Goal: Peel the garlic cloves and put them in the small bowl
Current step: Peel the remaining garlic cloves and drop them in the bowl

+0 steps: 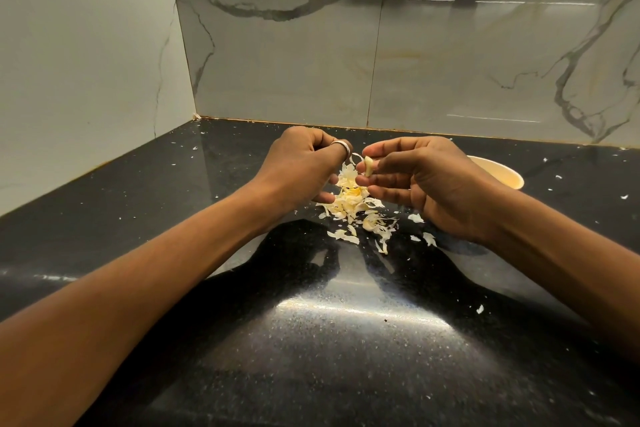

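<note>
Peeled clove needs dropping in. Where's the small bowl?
Head view, right side: the small bowl sits on the black counter, mostly hidden behind the right hand.

Peel heap (356, 208) blocks centre; counter (138, 191) lies open leftward.

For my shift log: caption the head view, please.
Right hand pinches a garlic clove, left hand pinches its loose skin, over a heap of peels; bowl behind.
</note>
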### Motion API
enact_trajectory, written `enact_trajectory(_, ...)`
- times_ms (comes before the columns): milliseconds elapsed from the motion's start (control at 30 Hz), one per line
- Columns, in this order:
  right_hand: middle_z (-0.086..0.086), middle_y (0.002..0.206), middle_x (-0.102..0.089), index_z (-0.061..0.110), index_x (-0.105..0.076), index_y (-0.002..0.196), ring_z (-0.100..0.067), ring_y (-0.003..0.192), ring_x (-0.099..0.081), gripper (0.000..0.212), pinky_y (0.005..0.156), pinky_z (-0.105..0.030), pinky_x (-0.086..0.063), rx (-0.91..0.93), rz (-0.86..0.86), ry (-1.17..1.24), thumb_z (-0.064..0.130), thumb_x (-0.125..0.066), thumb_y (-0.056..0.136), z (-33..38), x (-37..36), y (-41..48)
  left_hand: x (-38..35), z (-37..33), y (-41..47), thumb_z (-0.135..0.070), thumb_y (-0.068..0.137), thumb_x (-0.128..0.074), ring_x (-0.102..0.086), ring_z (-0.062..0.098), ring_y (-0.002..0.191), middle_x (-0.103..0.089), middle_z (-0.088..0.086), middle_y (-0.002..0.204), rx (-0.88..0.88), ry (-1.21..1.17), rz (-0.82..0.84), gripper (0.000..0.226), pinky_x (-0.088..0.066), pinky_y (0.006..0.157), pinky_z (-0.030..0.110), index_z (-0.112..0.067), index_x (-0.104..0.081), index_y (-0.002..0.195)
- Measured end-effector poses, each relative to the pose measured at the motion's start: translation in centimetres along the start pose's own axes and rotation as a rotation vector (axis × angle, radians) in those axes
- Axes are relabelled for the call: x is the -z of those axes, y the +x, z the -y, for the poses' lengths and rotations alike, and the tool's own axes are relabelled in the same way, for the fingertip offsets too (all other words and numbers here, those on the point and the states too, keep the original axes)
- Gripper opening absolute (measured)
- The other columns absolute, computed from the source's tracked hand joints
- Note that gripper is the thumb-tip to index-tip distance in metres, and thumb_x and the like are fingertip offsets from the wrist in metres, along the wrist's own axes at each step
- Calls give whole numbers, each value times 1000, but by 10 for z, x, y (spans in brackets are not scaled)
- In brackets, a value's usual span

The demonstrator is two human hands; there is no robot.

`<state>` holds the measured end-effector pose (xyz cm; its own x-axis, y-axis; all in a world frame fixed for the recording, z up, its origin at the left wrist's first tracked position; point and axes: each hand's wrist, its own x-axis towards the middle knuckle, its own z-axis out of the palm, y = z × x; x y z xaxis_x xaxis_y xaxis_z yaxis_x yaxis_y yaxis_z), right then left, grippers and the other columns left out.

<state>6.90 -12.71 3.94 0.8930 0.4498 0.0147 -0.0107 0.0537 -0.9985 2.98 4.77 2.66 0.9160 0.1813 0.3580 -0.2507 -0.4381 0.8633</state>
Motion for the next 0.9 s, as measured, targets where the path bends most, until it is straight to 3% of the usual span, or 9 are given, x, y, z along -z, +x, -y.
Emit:
enact_trajectory(367,-16,103,-76,2,-67,111,-25,87,-76,20,67,-29,-62,36,-14,-70,-4,-63,92,4,3,0,1,1,0,-29,96,-60,-62,14,64,-61,3,73,88,81,-83,28,-56,51,28,-9,-67,78)
enact_trajectory(567,-16,102,-75,2,-67,111,-26,92,-75,18,72,-27,-62,135,-18,-257,-3,-59,96,11,10,-1,0,1,-2,-34,93,-64,-70,17,62,-66,1,69,20,273,-81,28,-63,68,46,-11,-69,79)
enact_trajectory(667,-14,102,-75,4,-69,109,-24,93,-75,17,68,-23,-60,162,-22,-334,-2,-61,95,15,13,-1,-1,4,-1,-33,85,-77,-67,14,66,-65,-6,66,-31,304,-41,19,-62,71,45,-18,-68,76)
enact_trajectory(767,-10,100,-76,6,-72,106,-18,90,-74,15,65,-20,-57,193,-48,-413,1,-64,94,22,21,0,-1,6,-1,-20,80,-83,-66,10,71,-69,-6,77,-85,337,25,14,-62,73,41,-25,-71,82)
enact_trajectory(900,-11,95,-76,5,-74,103,-15,83,-68,13,68,-21,-53,248,-88,-500,3,-67,92,36,36,1,-2,9,0,-9,83,-79,-59,-4,55,-67,-19,62,-131,383,4,25,-55,62,22,-27,-65,71)
